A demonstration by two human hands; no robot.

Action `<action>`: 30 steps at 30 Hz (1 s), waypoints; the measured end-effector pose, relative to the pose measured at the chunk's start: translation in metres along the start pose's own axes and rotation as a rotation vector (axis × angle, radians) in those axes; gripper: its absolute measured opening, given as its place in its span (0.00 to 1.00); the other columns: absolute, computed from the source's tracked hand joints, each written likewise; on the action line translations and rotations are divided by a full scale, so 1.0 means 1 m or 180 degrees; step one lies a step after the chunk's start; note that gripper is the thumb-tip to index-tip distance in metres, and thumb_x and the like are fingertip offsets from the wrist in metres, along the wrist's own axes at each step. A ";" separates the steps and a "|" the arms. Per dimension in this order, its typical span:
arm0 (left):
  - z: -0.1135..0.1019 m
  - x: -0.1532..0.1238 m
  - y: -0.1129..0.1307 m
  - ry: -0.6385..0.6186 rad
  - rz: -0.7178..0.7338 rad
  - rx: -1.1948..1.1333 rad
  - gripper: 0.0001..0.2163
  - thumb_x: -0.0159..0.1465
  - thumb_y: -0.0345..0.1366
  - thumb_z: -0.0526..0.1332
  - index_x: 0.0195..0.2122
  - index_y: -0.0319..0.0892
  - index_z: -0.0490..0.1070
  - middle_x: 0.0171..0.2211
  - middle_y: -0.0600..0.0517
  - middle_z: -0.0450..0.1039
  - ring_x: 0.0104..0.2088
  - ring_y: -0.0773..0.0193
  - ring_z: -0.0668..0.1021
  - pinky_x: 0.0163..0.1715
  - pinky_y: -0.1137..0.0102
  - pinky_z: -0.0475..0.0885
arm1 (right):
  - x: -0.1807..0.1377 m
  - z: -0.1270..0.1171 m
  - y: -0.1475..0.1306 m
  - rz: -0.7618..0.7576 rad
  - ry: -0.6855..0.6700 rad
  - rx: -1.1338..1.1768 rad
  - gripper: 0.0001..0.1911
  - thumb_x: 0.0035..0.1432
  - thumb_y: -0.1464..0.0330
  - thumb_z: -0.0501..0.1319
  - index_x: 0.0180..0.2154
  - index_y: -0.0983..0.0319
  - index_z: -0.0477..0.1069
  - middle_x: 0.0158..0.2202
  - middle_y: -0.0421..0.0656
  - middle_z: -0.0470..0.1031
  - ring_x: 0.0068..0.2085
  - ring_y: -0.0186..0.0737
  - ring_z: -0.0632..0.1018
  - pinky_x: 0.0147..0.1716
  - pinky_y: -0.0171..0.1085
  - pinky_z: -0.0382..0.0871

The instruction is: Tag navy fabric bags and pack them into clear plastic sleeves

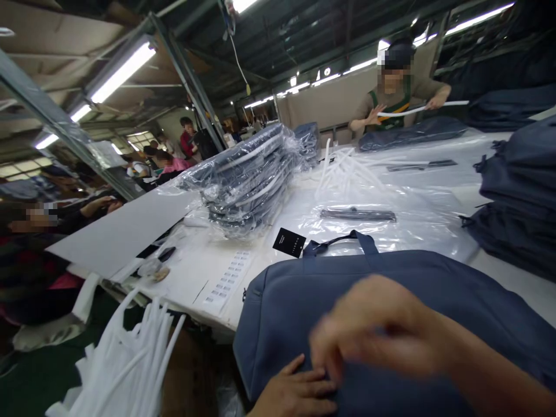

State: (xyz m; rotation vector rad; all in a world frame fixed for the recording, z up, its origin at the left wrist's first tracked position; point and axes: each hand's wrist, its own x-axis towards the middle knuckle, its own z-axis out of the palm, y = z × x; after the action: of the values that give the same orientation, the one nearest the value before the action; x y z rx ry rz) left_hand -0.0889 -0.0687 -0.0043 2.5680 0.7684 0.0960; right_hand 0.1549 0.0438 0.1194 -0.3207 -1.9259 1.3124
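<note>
A dark blue fabric bag (286,301) lies on the near side of the table, its handle (367,242) at the far edge. A black hang tag (289,242) with pale print rests beside that handle. My left hand (297,389) lies flat against the bag's front panel, fingers spread. Over the same panel is my right hand (373,330), bent at the wrist with fingers pointing down. Motion smears its fingers, so whether they hold anything or touch the fabric cannot be made out.
Plastic-wrapped bags (252,179) are stacked beyond, near a label sheet (228,282), clear plastic bags (417,226) and white strips (347,168). More strips (130,353) stand lower left. Dark blue bags (521,179) pile up at right. A co-worker (395,98) opposite holds a white strip.
</note>
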 end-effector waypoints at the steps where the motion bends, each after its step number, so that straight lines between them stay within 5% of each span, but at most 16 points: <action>1: -0.016 0.003 0.005 -0.0047 -0.0110 -0.0205 0.15 0.70 0.41 0.54 0.57 0.59 0.70 0.55 0.60 0.74 0.56 0.64 0.76 0.62 0.67 0.66 | 0.005 -0.006 0.021 0.0074 0.0245 -0.0072 0.18 0.65 0.57 0.58 0.51 0.58 0.74 0.45 0.44 0.79 0.43 0.42 0.80 0.45 0.40 0.74; 4: -0.073 0.021 0.010 0.0496 -0.0665 -0.0427 0.15 0.69 0.35 0.55 0.54 0.50 0.73 0.49 0.55 0.79 0.49 0.66 0.81 0.54 0.73 0.73 | 0.011 -0.028 0.102 0.0566 0.2316 -0.0855 0.16 0.66 0.59 0.53 0.45 0.59 0.76 0.41 0.45 0.81 0.42 0.43 0.81 0.47 0.43 0.73; 5: -0.094 0.031 0.006 0.0840 -0.0783 -0.0269 0.16 0.69 0.32 0.53 0.55 0.49 0.72 0.50 0.54 0.79 0.50 0.66 0.80 0.53 0.73 0.73 | 0.010 -0.035 0.129 0.0667 0.2654 -0.1206 0.16 0.66 0.60 0.53 0.43 0.59 0.76 0.41 0.46 0.81 0.44 0.45 0.80 0.48 0.44 0.72; 8: -0.154 0.074 -0.025 0.1505 -0.0763 0.0548 0.19 0.69 0.28 0.50 0.57 0.48 0.71 0.54 0.51 0.76 0.54 0.64 0.77 0.56 0.68 0.71 | -0.001 -0.052 0.187 0.0738 0.2570 -0.1736 0.13 0.64 0.63 0.54 0.42 0.60 0.76 0.42 0.47 0.81 0.44 0.46 0.80 0.48 0.44 0.70; 10: -0.186 0.109 -0.063 0.1248 -0.0767 0.1038 0.20 0.68 0.28 0.51 0.58 0.49 0.70 0.58 0.50 0.72 0.58 0.60 0.73 0.59 0.62 0.68 | -0.007 -0.058 0.202 0.0810 0.2384 -0.1840 0.12 0.65 0.65 0.54 0.42 0.59 0.75 0.40 0.45 0.81 0.42 0.44 0.80 0.45 0.41 0.70; 12: -0.207 0.141 -0.108 0.0427 -0.0842 0.1190 0.25 0.63 0.29 0.60 0.61 0.48 0.66 0.63 0.48 0.66 0.62 0.54 0.69 0.62 0.58 0.63 | -0.009 -0.059 0.204 0.0931 0.2223 -0.1899 0.12 0.66 0.65 0.53 0.42 0.58 0.75 0.38 0.42 0.81 0.40 0.43 0.80 0.43 0.39 0.70; 14: -0.217 0.166 -0.153 -0.0612 -0.1259 0.0900 0.39 0.54 0.30 0.68 0.67 0.47 0.57 0.64 0.45 0.64 0.61 0.50 0.70 0.59 0.60 0.65 | -0.009 -0.059 0.201 0.1019 0.2084 -0.1958 0.12 0.66 0.66 0.54 0.42 0.57 0.76 0.37 0.41 0.81 0.40 0.42 0.80 0.42 0.38 0.69; 17: -0.211 0.185 -0.205 -0.1216 -0.1440 0.0601 0.46 0.45 0.33 0.74 0.66 0.45 0.59 0.53 0.45 0.76 0.49 0.51 0.79 0.47 0.66 0.73 | -0.007 -0.058 0.199 0.1091 0.1979 -0.2023 0.12 0.66 0.66 0.54 0.42 0.56 0.76 0.38 0.40 0.82 0.41 0.42 0.80 0.42 0.37 0.68; 21: -0.187 0.188 -0.235 -0.1055 -0.1295 0.0404 0.39 0.46 0.37 0.74 0.61 0.46 0.65 0.54 0.45 0.74 0.52 0.54 0.77 0.50 0.66 0.70 | -0.006 -0.058 0.198 0.1231 0.1876 -0.2103 0.12 0.67 0.66 0.54 0.43 0.55 0.76 0.38 0.38 0.82 0.42 0.42 0.80 0.41 0.36 0.68; 25: -0.187 0.182 -0.241 -0.0612 -0.1212 0.0294 0.19 0.49 0.41 0.73 0.41 0.42 0.76 0.63 0.44 0.65 0.64 0.50 0.64 0.61 0.62 0.60 | -0.004 -0.057 0.196 0.1329 0.1850 -0.2057 0.12 0.66 0.66 0.54 0.43 0.55 0.76 0.39 0.38 0.82 0.42 0.42 0.80 0.41 0.37 0.68; 27: -0.202 0.176 -0.237 -0.0510 -0.1306 0.0208 0.14 0.50 0.43 0.72 0.34 0.42 0.76 0.58 0.44 0.71 0.61 0.49 0.68 0.59 0.62 0.62 | -0.004 -0.058 0.197 0.1334 0.1912 -0.2007 0.12 0.66 0.66 0.55 0.43 0.55 0.76 0.39 0.39 0.82 0.43 0.43 0.80 0.42 0.37 0.68; 30: -0.228 0.163 -0.218 -0.0500 -0.1596 0.0021 0.14 0.50 0.44 0.72 0.31 0.41 0.76 0.37 0.48 0.80 0.44 0.53 0.78 0.46 0.65 0.71 | -0.004 -0.059 0.201 0.1252 0.2045 -0.1883 0.12 0.66 0.66 0.55 0.44 0.55 0.76 0.40 0.39 0.82 0.42 0.42 0.80 0.42 0.37 0.69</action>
State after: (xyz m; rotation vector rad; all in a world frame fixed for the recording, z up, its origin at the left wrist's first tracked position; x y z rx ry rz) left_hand -0.1051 0.2728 0.0929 2.2757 1.3166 -0.2619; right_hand 0.1582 0.1698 -0.0484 -1.2990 -1.6746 0.6844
